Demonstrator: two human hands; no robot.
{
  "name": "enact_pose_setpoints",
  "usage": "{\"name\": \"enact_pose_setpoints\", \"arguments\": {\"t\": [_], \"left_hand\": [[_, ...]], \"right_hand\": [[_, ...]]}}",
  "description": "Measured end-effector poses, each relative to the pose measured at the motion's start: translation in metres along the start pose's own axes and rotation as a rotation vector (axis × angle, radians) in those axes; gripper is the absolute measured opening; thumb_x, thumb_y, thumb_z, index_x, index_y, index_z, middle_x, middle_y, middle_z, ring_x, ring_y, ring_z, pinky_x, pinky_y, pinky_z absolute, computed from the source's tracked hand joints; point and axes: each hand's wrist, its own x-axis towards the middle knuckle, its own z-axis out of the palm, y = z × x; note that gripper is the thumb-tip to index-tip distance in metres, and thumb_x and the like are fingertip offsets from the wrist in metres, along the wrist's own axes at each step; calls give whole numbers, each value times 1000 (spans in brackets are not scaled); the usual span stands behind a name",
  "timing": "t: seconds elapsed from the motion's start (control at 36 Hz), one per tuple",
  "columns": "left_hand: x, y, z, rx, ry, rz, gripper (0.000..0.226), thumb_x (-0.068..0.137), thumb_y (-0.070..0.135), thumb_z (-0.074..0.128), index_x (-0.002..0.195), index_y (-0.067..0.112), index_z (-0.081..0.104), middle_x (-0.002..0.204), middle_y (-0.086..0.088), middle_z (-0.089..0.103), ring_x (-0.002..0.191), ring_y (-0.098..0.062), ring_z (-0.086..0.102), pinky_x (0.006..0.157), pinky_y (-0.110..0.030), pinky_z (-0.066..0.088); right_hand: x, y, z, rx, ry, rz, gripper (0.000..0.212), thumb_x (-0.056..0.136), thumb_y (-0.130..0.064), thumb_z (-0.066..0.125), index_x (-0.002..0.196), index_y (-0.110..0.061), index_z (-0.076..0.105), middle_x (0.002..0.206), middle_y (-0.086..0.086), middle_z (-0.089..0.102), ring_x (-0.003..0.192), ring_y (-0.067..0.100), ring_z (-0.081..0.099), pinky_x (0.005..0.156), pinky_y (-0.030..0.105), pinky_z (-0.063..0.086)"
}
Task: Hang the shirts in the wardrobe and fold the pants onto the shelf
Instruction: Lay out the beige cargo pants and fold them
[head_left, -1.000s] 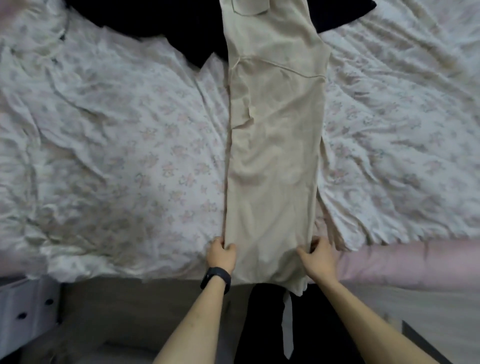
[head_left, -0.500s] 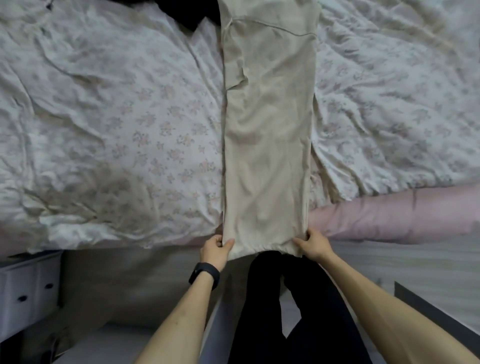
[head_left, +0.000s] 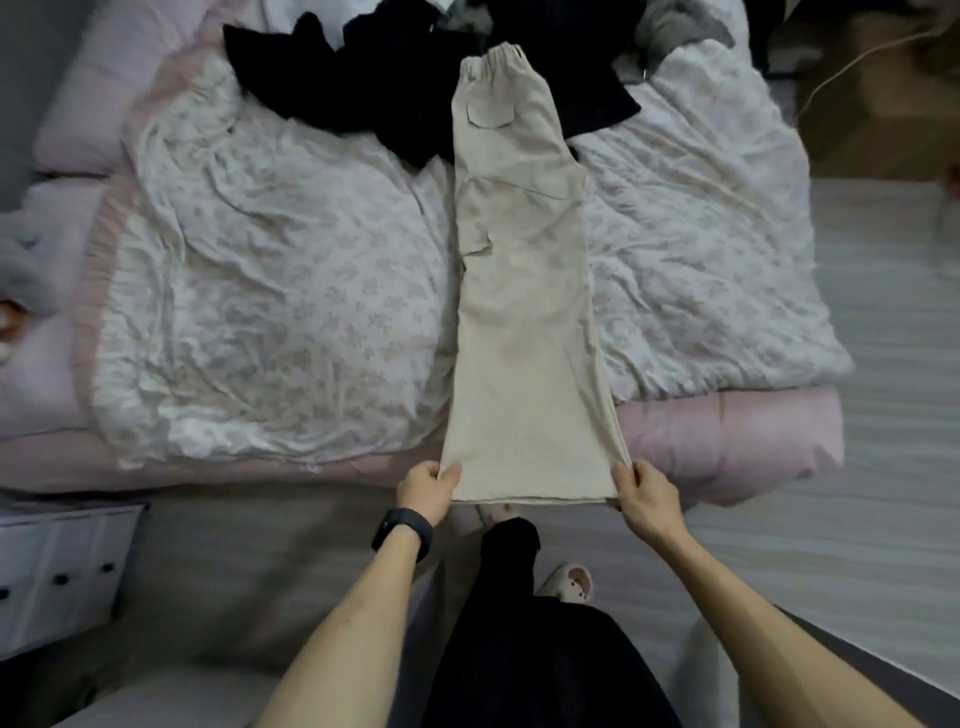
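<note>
Beige cargo pants (head_left: 524, 312) lie stretched lengthwise on the bed, folded leg on leg, waistband at the far end and hems at the near edge. My left hand (head_left: 426, 488) pinches the left hem corner, thumb on top. At the right hem corner, my right hand (head_left: 647, 491) grips the cloth. The hems hang just past the mattress edge. A heap of dark clothes (head_left: 395, 83) lies at the far end of the bed, partly under the waistband.
A white floral quilt (head_left: 270, 312) covers the bed over a pink mattress pad (head_left: 727, 431). A white drawer unit (head_left: 57, 566) stands at the left near the floor. Grey garments (head_left: 675, 31) lie at the far right. My legs and slippers (head_left: 566, 582) are below.
The view has pulled back and up, so the whole pants and the bed's far end now show. Both hands have kept hold of the hem corners and drawn the pants toward the bed's near edge.
</note>
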Motion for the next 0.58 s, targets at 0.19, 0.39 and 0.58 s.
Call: {"name": "enact_pose_setpoints", "arguments": {"t": [0.19, 0.39, 0.58], "left_hand": [[-55, -40, 21, 148, -136, -77, 25, 91, 39, 66, 87, 15, 63, 95, -10, 68, 104, -31, 65, 80, -31, 45], [-59, -28, 18, -39, -60, 4, 49, 83, 14, 73, 124, 21, 48, 122, -9, 60, 111, -31, 59, 93, -35, 48], [-39, 42, -12, -409, -112, 107, 22, 92, 0, 58, 80, 14, 69, 99, -6, 68, 85, -17, 60, 54, -16, 44]], "right_hand": [[-64, 57, -14, -173, -178, 34, 29, 101, -29, 50, 77, -14, 52, 83, 12, 75, 87, 36, 68, 74, 35, 46], [-73, 57, -20, 102, 20, 59, 24, 89, -30, 64, 94, -19, 43, 78, 5, 69, 75, 29, 66, 69, 38, 49], [-43, -23, -53, 446, 113, -89, 27, 85, -38, 75, 76, -18, 59, 55, -5, 62, 51, 13, 56, 60, 34, 45]]}}
